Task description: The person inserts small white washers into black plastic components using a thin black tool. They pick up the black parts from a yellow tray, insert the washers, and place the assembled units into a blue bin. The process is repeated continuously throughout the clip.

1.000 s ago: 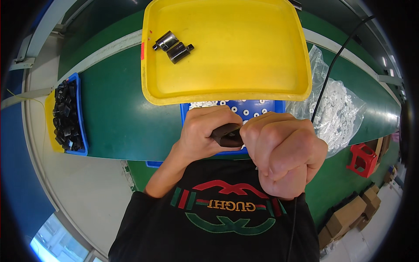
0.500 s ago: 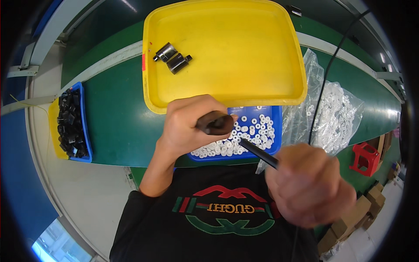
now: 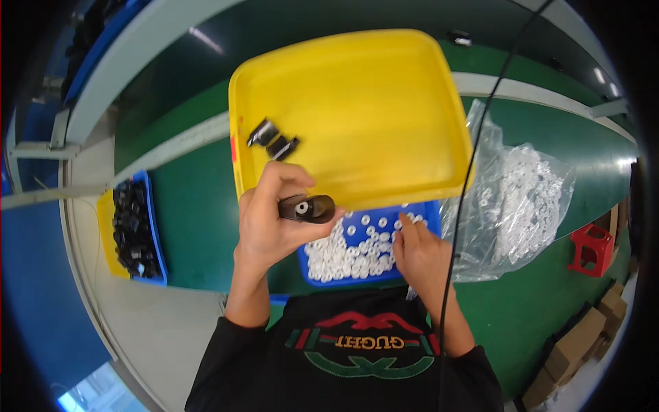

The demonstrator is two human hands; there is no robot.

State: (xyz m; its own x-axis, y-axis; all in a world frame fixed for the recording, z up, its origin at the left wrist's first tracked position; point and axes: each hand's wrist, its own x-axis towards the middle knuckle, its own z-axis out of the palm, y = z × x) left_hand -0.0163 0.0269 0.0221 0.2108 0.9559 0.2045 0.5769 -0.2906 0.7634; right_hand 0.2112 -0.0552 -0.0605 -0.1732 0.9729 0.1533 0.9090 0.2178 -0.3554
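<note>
A worker's left hand is gripping a short black cylinder between thumb and curled fingers, holding it level at about ten o'clock from the blue bin, with a small white ring showing on the end that is facing the camera. The right hand is reaching into that bin at about four o'clock from the cylinder, fingertips dipping among the small white rings — whether it is already pinching one, the view is not showing.

The cylinder is looking like hard moulded plastic: stiff, light and smooth enough to roll, so a wrap around its middle, as here, is probably serving best while leaving the open end free. The rings are appearing tiny and very light, likely to scatter or slip away, and are probably best pinched singly by the rim between thumb and forefinger.

Directly at twelve o'clock from the hands, a yellow tray is lying on the green bench, with two more black pieces sitting near its left edge. At three o'clock a clear plastic bag of white rings is slumping open — and at nine o'clock a second bin is holding a heap of black parts.
</note>
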